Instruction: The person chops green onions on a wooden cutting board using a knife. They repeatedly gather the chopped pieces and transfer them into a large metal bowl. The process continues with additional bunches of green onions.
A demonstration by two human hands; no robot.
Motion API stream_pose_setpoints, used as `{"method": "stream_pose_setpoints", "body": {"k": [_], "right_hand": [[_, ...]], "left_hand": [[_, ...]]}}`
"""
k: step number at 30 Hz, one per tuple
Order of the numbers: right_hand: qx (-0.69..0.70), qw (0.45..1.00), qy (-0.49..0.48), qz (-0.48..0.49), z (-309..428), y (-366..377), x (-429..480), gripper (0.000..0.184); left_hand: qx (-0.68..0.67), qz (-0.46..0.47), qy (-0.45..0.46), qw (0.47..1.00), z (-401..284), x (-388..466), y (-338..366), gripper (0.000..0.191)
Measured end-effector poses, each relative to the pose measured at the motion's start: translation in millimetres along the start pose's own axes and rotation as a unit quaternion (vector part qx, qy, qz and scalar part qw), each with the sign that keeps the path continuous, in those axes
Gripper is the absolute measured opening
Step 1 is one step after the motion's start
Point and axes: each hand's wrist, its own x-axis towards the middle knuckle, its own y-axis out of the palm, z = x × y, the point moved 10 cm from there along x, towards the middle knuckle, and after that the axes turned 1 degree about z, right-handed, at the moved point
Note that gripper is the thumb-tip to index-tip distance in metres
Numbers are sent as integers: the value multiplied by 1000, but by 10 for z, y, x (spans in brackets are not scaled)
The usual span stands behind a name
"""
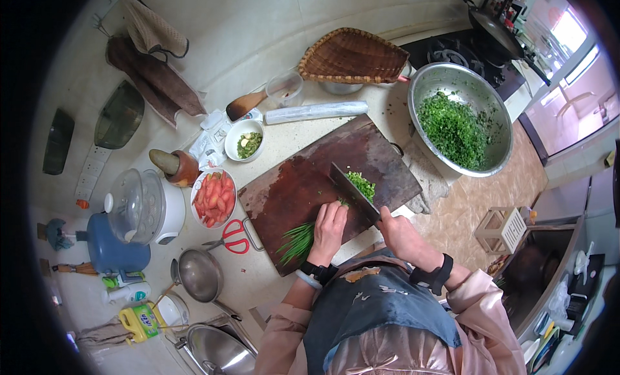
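My right hand [398, 232] grips the handle of a cleaver [354, 192], whose blade stands on edge over a dark wooden cutting board [295, 181]. Under my left hand [331, 227] a bunch of long green stalks, perhaps chives [296, 244], is pressed to the board, its loose ends pointing to the lower left. The left fingertips are curled close to the blade. On the blade's far side lies a small heap of chopped greens [361, 185]. A large steel bowl [501, 154] of finely chopped greens [453, 128] stands beyond the board's right end.
Left of the board are red-handled scissors [236, 244], a bowl of red pieces [214, 198], a mortar [186, 174] and a steel pan [200, 275]. A white bowl [236, 152], a plastic-wrap roll [317, 112] and a woven basket [353, 57] line the back, with a gas stove [448, 53] at right.
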Motion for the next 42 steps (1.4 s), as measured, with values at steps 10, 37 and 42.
{"method": "stream_pose_setpoints", "body": {"k": [10,37,42], "right_hand": [[-37,998,-55,15,248,-141,-121,30],[8,1000,-6,2,56,15,9,19],[-34,998,-60,8,215,-17,-92,28]], "left_hand": [[-10,9,-26,1000,115,-31,116,21],[-1,-10,-22,1000,41,-77,-33,15],[-11,-2,-18,1000,116,-110,39,17]]}}
